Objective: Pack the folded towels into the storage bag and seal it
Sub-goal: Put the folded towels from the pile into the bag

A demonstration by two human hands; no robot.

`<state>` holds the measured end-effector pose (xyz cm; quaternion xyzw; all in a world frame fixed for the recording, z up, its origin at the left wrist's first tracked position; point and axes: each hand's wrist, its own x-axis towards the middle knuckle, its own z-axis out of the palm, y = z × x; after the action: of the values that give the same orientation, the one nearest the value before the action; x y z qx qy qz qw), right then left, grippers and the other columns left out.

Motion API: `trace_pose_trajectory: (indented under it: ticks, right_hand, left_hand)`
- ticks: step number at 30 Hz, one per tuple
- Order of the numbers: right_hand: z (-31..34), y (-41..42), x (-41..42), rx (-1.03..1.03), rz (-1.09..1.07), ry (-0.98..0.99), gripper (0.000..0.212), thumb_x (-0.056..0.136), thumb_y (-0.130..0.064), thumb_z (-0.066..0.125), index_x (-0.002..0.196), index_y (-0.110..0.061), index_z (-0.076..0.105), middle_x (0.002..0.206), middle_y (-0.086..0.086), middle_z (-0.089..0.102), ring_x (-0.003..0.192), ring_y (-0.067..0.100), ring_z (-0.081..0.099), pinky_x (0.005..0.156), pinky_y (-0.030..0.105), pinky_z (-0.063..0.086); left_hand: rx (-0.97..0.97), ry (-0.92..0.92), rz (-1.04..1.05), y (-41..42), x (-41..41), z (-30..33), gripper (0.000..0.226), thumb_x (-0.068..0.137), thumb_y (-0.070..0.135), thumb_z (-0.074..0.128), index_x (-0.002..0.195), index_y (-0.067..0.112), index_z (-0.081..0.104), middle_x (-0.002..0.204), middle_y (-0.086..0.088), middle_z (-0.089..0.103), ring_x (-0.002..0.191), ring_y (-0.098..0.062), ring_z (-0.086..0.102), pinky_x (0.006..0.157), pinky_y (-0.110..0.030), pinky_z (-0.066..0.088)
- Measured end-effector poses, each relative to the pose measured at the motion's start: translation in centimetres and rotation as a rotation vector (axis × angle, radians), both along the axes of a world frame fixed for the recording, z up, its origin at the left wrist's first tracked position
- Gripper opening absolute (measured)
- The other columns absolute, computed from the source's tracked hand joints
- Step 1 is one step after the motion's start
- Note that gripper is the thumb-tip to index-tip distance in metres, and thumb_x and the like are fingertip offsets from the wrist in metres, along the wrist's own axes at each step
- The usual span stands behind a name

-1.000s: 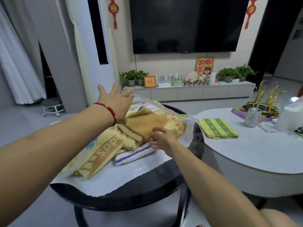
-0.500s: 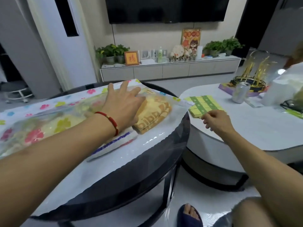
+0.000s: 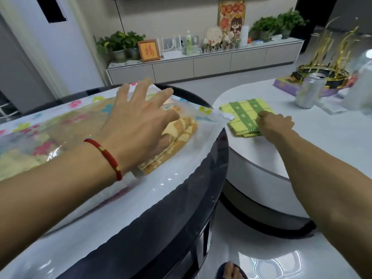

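A clear storage bag [image 3: 66, 125] printed with coloured flowers lies on the round black-rimmed table [image 3: 181, 214]. Yellow and tan folded towels [image 3: 181, 135] show through it. My left hand [image 3: 138, 121] hovers or rests with fingers spread over the bag's open right end. A folded green and yellow checked towel [image 3: 243, 111] lies on the white table [image 3: 332, 141] to the right. My right hand [image 3: 275, 125] is on that towel's near right corner, fingers curled on its edge.
A silver drinks can [image 3: 310, 89], a gold ornament on a purple base [image 3: 322, 71] and a clear plastic item stand at the far right of the white table. A gap separates the two tables. A foot in a slipper [image 3: 231, 270] is below.
My right hand left the towels in the bag and reached right onto the green towel. The view tilted down and right. My left hand stayed over the bag.
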<state>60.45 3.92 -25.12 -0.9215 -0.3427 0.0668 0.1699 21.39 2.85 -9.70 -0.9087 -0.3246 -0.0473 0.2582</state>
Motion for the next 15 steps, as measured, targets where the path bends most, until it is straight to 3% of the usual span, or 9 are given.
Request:
trace_pose_trajectory:
  ticks: [3, 6, 9, 11, 13, 15]
  right_hand:
    - [0.0, 0.8, 0.4, 0.010, -0.021, 0.021, 0.041, 0.104, -0.030, 0.041, 0.144, -0.036, 0.050, 0.137, 0.021, 0.047, 0.130, 0.044, 0.040, 0.107, 0.047, 0.033]
    - [0.4, 0.5, 0.6, 0.049, 0.032, 0.118, 0.048, 0.095, -0.017, 0.048, 0.141, -0.030, 0.052, 0.138, 0.020, 0.046, 0.125, 0.042, 0.050, 0.106, 0.048, 0.044]
    - [1.9, -1.1, -0.1, 0.046, 0.071, 0.212, 0.053, 0.087, -0.007, 0.055, 0.135, -0.029, 0.056, 0.136, 0.016, 0.054, 0.113, 0.036, 0.055, 0.094, 0.045, 0.054]
    - [2.9, -2.8, -0.9, 0.039, 0.077, 0.275, 0.055, 0.086, -0.004, 0.064, 0.134, -0.029, 0.057, 0.134, 0.013, 0.056, 0.104, 0.032, 0.054, 0.080, 0.037, 0.053]
    - [3.4, -5.6, -1.6, 0.060, 0.095, 0.380, 0.062, 0.083, -0.004, 0.073, 0.139, -0.028, 0.056, 0.132, 0.012, 0.056, 0.105, 0.034, 0.059, 0.079, 0.039, 0.054]
    - [3.5, -9.0, -2.8, 0.176, 0.097, 0.634, 0.066, 0.084, -0.003, 0.073, 0.140, -0.031, 0.054, 0.132, 0.013, 0.056, 0.106, 0.037, 0.066, 0.087, 0.049, 0.059]
  left_hand:
    - [-0.004, -0.031, -0.026, 0.4, 0.0, 0.0, 0.040, 0.081, 0.044, 0.067, 0.120, 0.034, 0.069, 0.154, -0.006, 0.043, 0.141, -0.045, 0.029, 0.106, -0.066, 0.031]
    - [-0.007, -0.036, -0.011, 0.3, 0.0, 0.0, 0.041, 0.080, 0.043, 0.069, 0.119, 0.034, 0.069, 0.153, -0.005, 0.044, 0.141, -0.044, 0.029, 0.106, -0.066, 0.031]
    - [0.005, -0.031, 0.010, -0.5, -0.7, 0.2, 0.042, 0.079, 0.041, 0.071, 0.120, 0.034, 0.068, 0.153, -0.005, 0.043, 0.141, -0.044, 0.027, 0.105, -0.066, 0.031]
    - [0.008, -0.023, 0.037, -1.3, -1.7, 0.6, 0.042, 0.078, 0.040, 0.072, 0.120, 0.036, 0.067, 0.154, -0.005, 0.041, 0.142, -0.044, 0.026, 0.105, -0.065, 0.031]
    - [0.017, 0.006, 0.064, -2.3, -3.2, 0.9, 0.041, 0.078, 0.040, 0.072, 0.119, 0.038, 0.067, 0.154, -0.005, 0.041, 0.141, -0.045, 0.026, 0.103, -0.064, 0.033]
    - [0.039, 0.028, 0.095, -3.2, -5.1, 1.0, 0.036, 0.079, 0.042, 0.071, 0.115, 0.041, 0.068, 0.152, -0.005, 0.043, 0.139, -0.045, 0.028, 0.102, -0.064, 0.034]
